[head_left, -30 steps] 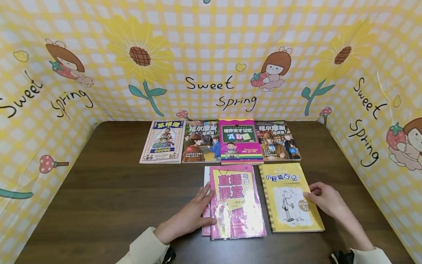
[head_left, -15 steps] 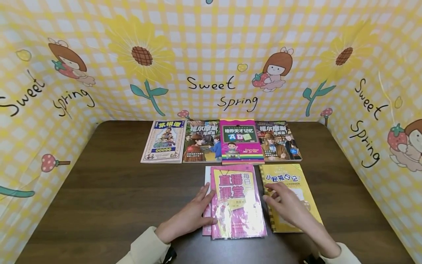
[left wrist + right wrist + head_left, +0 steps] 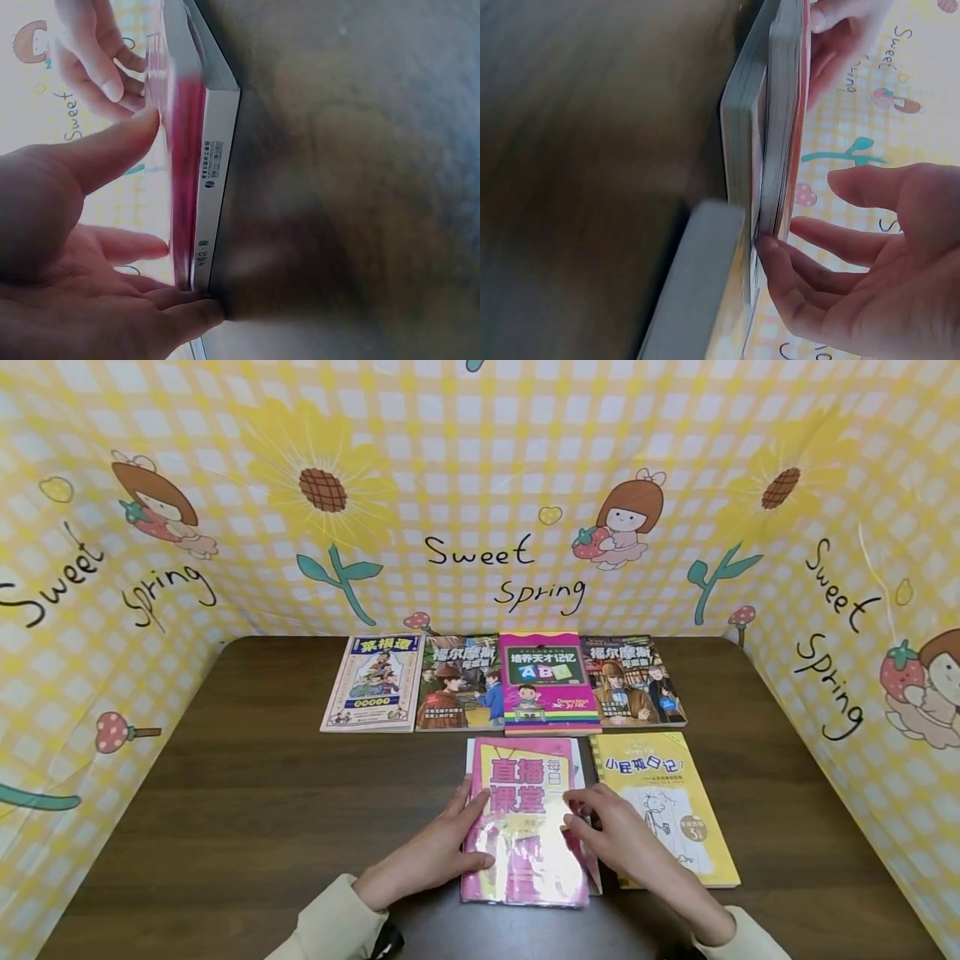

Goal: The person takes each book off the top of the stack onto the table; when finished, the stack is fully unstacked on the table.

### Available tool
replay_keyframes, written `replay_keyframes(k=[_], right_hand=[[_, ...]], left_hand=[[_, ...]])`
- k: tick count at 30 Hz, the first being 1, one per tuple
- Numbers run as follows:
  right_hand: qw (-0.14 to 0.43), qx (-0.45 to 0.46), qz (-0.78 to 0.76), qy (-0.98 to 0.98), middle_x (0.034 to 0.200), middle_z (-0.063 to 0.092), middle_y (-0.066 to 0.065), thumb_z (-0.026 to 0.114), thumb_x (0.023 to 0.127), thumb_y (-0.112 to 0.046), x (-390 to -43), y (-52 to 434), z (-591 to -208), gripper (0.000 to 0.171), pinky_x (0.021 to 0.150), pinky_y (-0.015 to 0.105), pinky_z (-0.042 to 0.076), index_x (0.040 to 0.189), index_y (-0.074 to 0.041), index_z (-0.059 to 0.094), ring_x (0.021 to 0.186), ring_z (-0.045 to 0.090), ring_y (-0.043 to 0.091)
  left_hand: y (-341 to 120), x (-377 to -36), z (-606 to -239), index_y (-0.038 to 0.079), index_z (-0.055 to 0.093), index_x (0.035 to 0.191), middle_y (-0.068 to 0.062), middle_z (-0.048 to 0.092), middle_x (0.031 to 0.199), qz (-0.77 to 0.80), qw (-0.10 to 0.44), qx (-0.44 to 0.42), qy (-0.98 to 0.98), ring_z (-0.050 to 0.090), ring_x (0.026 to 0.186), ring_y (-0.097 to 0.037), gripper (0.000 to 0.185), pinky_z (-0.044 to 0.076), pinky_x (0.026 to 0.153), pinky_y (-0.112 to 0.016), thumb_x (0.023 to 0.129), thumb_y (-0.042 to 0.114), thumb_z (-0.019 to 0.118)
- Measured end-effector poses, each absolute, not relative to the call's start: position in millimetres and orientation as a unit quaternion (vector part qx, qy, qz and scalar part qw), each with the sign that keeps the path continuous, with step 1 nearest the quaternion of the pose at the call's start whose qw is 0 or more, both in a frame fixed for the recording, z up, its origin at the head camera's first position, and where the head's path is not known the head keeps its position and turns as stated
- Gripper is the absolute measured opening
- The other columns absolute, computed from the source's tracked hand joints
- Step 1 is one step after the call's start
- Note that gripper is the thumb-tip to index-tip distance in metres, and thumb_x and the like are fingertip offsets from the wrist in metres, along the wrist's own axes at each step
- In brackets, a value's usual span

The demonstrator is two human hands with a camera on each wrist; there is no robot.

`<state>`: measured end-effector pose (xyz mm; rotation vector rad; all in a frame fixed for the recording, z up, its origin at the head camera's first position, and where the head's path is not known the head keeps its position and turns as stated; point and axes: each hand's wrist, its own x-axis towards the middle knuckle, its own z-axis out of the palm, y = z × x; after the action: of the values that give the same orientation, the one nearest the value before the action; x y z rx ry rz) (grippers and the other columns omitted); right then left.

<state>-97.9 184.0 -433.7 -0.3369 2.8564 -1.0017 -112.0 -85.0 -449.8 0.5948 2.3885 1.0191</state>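
Note:
In the head view, a glossy pink paperback book (image 3: pixel 525 860) lies on top of another book, whose white spine (image 3: pixel 212 169) shows in the left wrist view. My left hand (image 3: pixel 431 852) rests at the left side of these two, thumb on the pink cover and fingertips by the edge. My right hand (image 3: pixel 626 835) touches the pink book's right edge with its fingertips; its thumb is apart from the book in the right wrist view. Beneath the right forearm lies a yellow comic-diary book (image 3: pixel 697 810), partly hidden by it.
Behind, a row of books lies flat: a cream one (image 3: pixel 371 685), a detective one (image 3: pixel 459 685), a magenta ABC one (image 3: pixel 550 693) and another detective one (image 3: pixel 633 681). Brown table (image 3: pixel 285 810) surrounds them. Yellow checked cloth (image 3: pixel 465 452) walls three sides.
My right hand has moved left from the yellow book to the pink book's edge. The pink book has slid left over the book below it. My left hand has stayed nearly still.

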Motion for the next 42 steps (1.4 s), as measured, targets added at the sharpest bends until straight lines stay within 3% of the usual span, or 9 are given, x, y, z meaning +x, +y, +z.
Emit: replay_keyframes(k=[6, 11, 15, 17, 23, 28, 35, 42], right_hand=[[0.075, -0.107, -0.341, 0.931, 0.103, 0.058, 0.002, 0.068, 0.091, -0.021, -97, 178, -434, 0.031, 0.071, 0.027, 0.05, 0.119, -0.009, 0.066, 0.083, 0.052, 0.011], [0.084, -0.112, -0.35, 0.926, 0.104, 0.056, 0.005, 0.068, 0.09, -0.022, -96, 176, -437, 0.034, 0.068, 0.025, 0.049, 0.121, -0.007, 0.065, 0.081, 0.051, 0.011], [0.083, -0.12, -0.338, 0.93, 0.105, 0.055, 0.004, 0.069, 0.09, -0.023, -95, 174, -437, 0.035, 0.069, 0.027, 0.048, 0.122, -0.01, 0.064, 0.082, 0.051, 0.012], [0.081, -0.123, -0.33, 0.932, 0.106, 0.055, 0.003, 0.069, 0.09, -0.024, -95, 174, -436, 0.036, 0.071, 0.029, 0.048, 0.124, -0.012, 0.064, 0.085, 0.051, 0.012], [0.093, -0.15, -0.304, 0.936, 0.116, 0.055, 0.005, 0.07, 0.089, -0.024, -94, 174, -437, 0.042, 0.084, 0.039, 0.05, 0.129, -0.014, 0.061, 0.097, 0.053, 0.016], [0.095, -0.162, -0.298, 0.936, 0.122, 0.057, 0.005, 0.067, 0.091, -0.027, -90, 181, -437, 0.041, 0.092, 0.048, 0.047, 0.128, -0.012, 0.061, 0.111, 0.054, 0.023], [0.081, -0.151, -0.294, 0.94, 0.125, 0.056, 0.005, 0.067, 0.091, -0.022, -91, 189, -435, 0.036, 0.096, 0.049, 0.045, 0.126, -0.012, 0.062, 0.118, 0.051, 0.027], [0.087, -0.14, -0.292, 0.942, 0.126, 0.056, 0.005, 0.068, 0.09, -0.023, -91, 189, -434, 0.035, 0.098, 0.049, 0.044, 0.124, -0.012, 0.064, 0.119, 0.05, 0.027]], left_hand=[[-85, -115, -450, 0.005, 0.032, 0.15, -0.028, 0.011, 0.156, 0.413, 0.216, 0.186, 0.865, 0.027, 0.138, -0.045, 0.072, 0.033, 0.106, -0.058, 0.091, 0.023, 0.068], [-83, -114, -451, 0.0, 0.05, 0.137, -0.03, 0.033, 0.148, 0.451, 0.138, 0.156, 0.868, 0.037, 0.133, -0.043, 0.055, 0.037, 0.104, -0.054, 0.087, 0.01, 0.07], [-82, -115, -447, -0.002, 0.061, 0.122, -0.025, 0.055, 0.132, 0.543, 0.065, 0.09, 0.832, 0.058, 0.115, -0.037, 0.038, 0.052, 0.09, -0.042, 0.085, -0.001, 0.067], [-82, -117, -444, 0.001, 0.061, 0.122, -0.023, 0.061, 0.123, 0.586, 0.069, 0.053, 0.805, 0.066, 0.103, -0.031, 0.037, 0.056, 0.081, -0.038, 0.085, -0.002, 0.066], [-85, -118, -440, 0.003, 0.051, 0.131, -0.024, 0.055, 0.125, 0.65, 0.152, 0.022, 0.744, 0.07, 0.081, -0.026, 0.045, 0.057, 0.063, -0.038, 0.088, -0.001, 0.064], [-103, -113, -435, 0.004, 0.054, 0.131, -0.024, 0.059, 0.12, 0.642, 0.137, 0.008, 0.754, 0.068, 0.068, -0.026, 0.048, 0.054, 0.049, -0.035, 0.086, -0.008, 0.062], [-169, -114, -424, -0.001, 0.05, 0.134, -0.031, 0.05, 0.132, 0.597, 0.106, -0.007, 0.795, 0.069, 0.087, -0.031, 0.051, 0.058, 0.062, -0.035, 0.085, -0.009, 0.06], [-216, -113, -433, -0.002, 0.055, 0.127, -0.022, 0.063, 0.106, 0.398, 0.044, 0.008, 0.916, 0.065, 0.082, -0.027, 0.045, 0.053, 0.063, -0.034, 0.083, -0.002, 0.066]])
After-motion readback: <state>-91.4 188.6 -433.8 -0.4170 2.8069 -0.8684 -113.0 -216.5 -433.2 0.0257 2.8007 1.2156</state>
